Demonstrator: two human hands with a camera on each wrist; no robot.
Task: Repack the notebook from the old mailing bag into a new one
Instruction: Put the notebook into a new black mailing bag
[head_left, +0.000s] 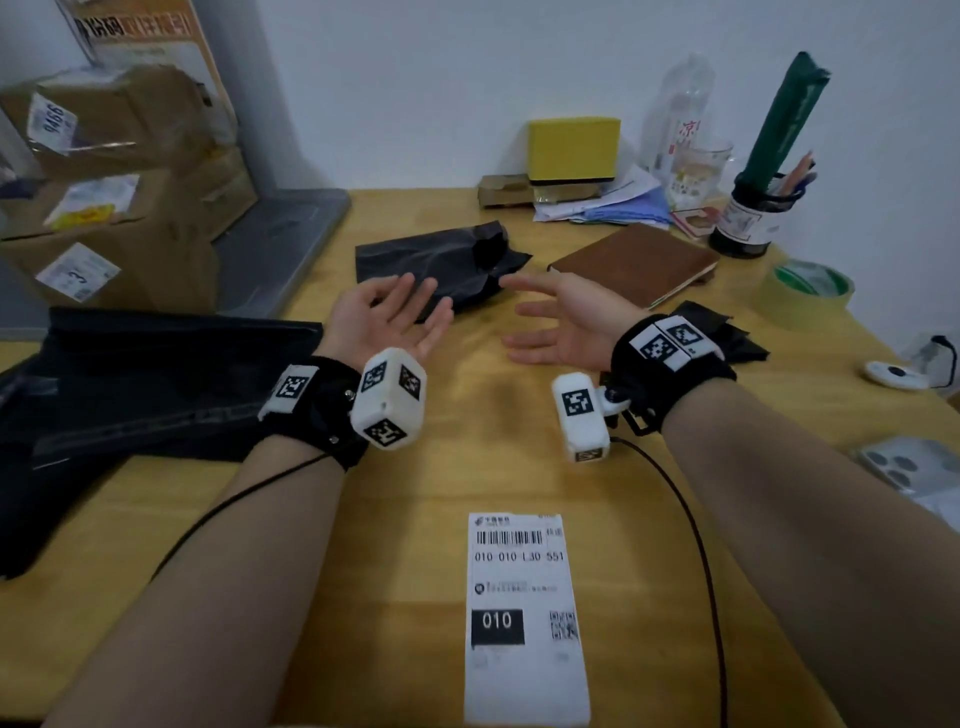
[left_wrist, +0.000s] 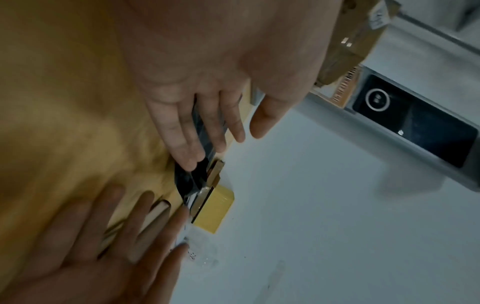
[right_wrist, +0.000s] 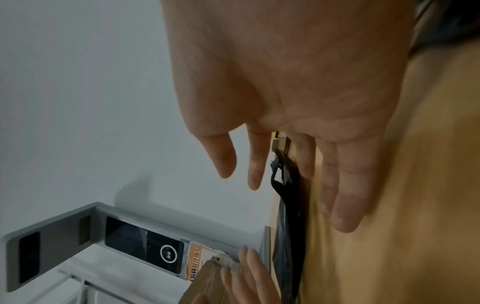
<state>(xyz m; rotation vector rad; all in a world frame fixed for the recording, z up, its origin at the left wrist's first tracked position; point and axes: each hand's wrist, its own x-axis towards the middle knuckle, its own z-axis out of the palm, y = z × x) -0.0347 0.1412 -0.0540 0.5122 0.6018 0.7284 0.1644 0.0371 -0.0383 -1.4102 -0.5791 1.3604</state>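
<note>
From here I see the brown notebook lying flat on the counter, toward the far right, out of any bag. Just left of it lies a crumpled black mailing bag, its right end bunched up; I cannot tell whether that end is torn or merely folded. A second black bag is spread at the left edge of the counter, partly cut off by the frame, and another dark piece shows behind the right wrist strap, mostly hidden.

My left hand hangs palm up, its fingers spread and relaxed, holding nothing. My right hand faces it, palm inward, fingers straight and apart, also empty. Both are near the crumpled bag; whether the fingertips touch it I cannot tell.

In the left wrist view the notebook shows only in slivers between the right hand's fingers.

A white shipping label lies near me, its bottom cut off. At the far right sit a roll of tape and a jar of pens; cardboard boxes stack at the left. The small print is blurred.
</note>
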